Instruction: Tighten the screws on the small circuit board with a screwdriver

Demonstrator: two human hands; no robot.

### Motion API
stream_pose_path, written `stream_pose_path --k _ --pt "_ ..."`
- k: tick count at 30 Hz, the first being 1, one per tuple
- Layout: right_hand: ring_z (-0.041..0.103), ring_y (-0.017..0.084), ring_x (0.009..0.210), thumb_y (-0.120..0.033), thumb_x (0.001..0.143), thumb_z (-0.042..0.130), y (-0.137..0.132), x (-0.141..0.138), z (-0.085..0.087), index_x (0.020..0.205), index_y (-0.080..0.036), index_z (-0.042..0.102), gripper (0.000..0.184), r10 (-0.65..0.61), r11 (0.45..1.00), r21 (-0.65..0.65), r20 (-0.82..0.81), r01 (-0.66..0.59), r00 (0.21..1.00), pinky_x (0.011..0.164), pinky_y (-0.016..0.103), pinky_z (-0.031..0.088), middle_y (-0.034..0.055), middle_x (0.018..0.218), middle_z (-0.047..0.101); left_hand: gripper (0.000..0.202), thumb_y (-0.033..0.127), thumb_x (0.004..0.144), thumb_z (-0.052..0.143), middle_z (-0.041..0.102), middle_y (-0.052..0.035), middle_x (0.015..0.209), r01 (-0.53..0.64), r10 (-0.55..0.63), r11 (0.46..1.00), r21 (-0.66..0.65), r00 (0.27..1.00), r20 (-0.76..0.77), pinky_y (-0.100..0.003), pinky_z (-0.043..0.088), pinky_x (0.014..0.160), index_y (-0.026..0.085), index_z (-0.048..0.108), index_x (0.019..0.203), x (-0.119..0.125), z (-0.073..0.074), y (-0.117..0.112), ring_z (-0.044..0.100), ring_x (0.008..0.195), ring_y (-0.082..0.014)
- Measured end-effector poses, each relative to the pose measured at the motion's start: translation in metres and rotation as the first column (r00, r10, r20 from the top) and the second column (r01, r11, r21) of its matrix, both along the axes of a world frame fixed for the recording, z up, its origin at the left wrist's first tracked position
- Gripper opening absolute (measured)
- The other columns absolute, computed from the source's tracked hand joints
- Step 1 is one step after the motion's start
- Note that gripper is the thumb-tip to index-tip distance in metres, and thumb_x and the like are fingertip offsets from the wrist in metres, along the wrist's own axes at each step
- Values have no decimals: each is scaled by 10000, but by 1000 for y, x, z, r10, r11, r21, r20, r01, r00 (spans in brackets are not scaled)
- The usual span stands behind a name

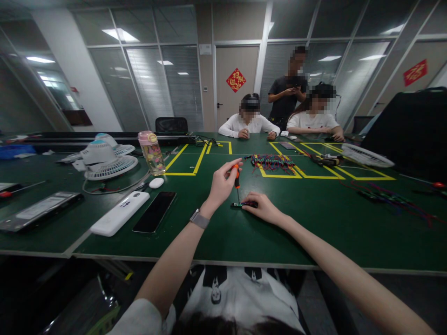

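Note:
My left hand (224, 182) is closed around the orange-and-black handle of a screwdriver (238, 179), which stands upright. Its thin shaft points down, and the tip meets a small green circuit board (236, 205) on the table. From the right, my right hand (261, 207) grips the board's other end, where dark parts or wires show under the fingers. The exact spot the tip touches is too small to make out.
Wired boards (274, 162) lie ahead, more wires (394, 197) to the right. At left are a phone (155, 212), a white power bank (120, 214), a bottle (152, 153) and a fan (108, 163). Several people are across the green table (331, 232).

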State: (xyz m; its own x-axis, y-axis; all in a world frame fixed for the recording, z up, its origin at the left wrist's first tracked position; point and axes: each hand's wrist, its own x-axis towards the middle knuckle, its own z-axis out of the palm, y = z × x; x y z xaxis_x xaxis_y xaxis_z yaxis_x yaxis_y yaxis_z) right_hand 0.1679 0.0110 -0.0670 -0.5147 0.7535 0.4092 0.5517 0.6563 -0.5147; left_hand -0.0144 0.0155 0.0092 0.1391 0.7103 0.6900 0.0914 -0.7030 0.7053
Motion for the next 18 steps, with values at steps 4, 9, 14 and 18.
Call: stream_pose_path --k 4,9,14,18 --pt "600 170 752 -216 819 640 1 0 -1 874 -163 701 98 -2 1000 2 2 2 1000 691 283 474 52 832 619 230 225 844 596 655 -57 971 -55 55 998 -5 998 13 -219 520 699 182 669 1057 0 0 2 630 851 -139" --pt "610 180 771 -233 823 635 2 1 -3 888 -166 704 115 9 1000 4 -12 -9 1000 716 298 483 60 851 630 218 275 869 572 589 -42 953 -139 142 988 69 989 -47 -207 498 712 207 682 1045 -1 0 0 589 867 -132" --pt "612 181 780 -237 824 633 3 1 -3 888 -173 702 114 15 1000 3 -11 -15 1000 728 301 489 59 856 631 330 165 930 423 595 -64 1147 -75 80 994 80 995 -63 -239 470 847 199 591 1213 -1 -3 3 565 1045 -150" --pt "612 177 774 -239 825 631 2 1 -3 889 -175 702 114 11 1000 -2 -13 -11 1000 718 296 488 54 853 626 292 196 910 482 618 -54 1035 -78 81 995 63 995 -56 -226 496 773 204 615 1169 0 -3 3 599 917 -138"
